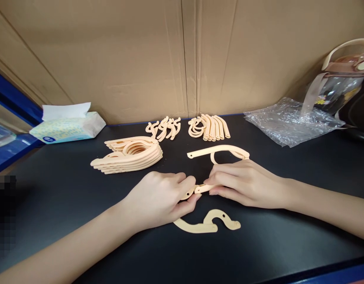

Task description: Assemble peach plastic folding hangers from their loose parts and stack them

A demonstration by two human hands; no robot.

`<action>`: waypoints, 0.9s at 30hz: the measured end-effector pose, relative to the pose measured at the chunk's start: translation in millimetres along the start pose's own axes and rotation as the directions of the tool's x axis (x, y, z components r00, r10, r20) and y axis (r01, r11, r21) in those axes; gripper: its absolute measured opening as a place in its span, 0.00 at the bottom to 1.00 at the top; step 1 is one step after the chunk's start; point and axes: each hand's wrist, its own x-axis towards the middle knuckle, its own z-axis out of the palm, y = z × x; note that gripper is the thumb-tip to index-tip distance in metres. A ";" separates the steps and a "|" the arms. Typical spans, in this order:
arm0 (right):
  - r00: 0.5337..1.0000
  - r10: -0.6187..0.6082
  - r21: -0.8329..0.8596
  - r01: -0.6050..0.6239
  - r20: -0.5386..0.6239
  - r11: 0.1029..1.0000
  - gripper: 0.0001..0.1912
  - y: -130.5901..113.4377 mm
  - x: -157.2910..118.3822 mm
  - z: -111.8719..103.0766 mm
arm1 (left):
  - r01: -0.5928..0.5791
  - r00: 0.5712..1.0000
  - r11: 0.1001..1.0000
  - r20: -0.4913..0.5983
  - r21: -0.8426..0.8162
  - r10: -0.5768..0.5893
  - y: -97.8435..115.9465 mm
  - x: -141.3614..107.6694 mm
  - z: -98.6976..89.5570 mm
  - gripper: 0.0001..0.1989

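Over the middle of the table my left hand [164,197] pinches a beige plastic hanger piece [187,195] with a small hole near its end. Opposite it, my right hand [244,183] grips a slim beige hanger arm [202,189], whose tip meets the left piece. Most of both pieces is covered by my fingers. Below my left hand a flat curved hanger part with a hook shape [219,216] shows; whether that hand holds it, I cannot tell. Just beyond my right hand lies another curved hanger arm [219,149], with a thin loop partly hidden by the hand.
Stacked folding hangers [131,159] lie at the left. Behind are small hook pieces [167,128] and a row of curved arms [214,127]. A tissue pack [66,126] stands back left; clear plastic wrap [288,120] and a bottle [337,88] sit back right, before a cardboard wall [111,59].
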 end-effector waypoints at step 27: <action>1.000 0.000 -0.004 0.000 -0.002 1.000 0.13 -0.4 -1.0 0.8 | -0.005 1.000 1.000 -0.006 -0.005 0.005 0.2 -1.4 -0.3 0.13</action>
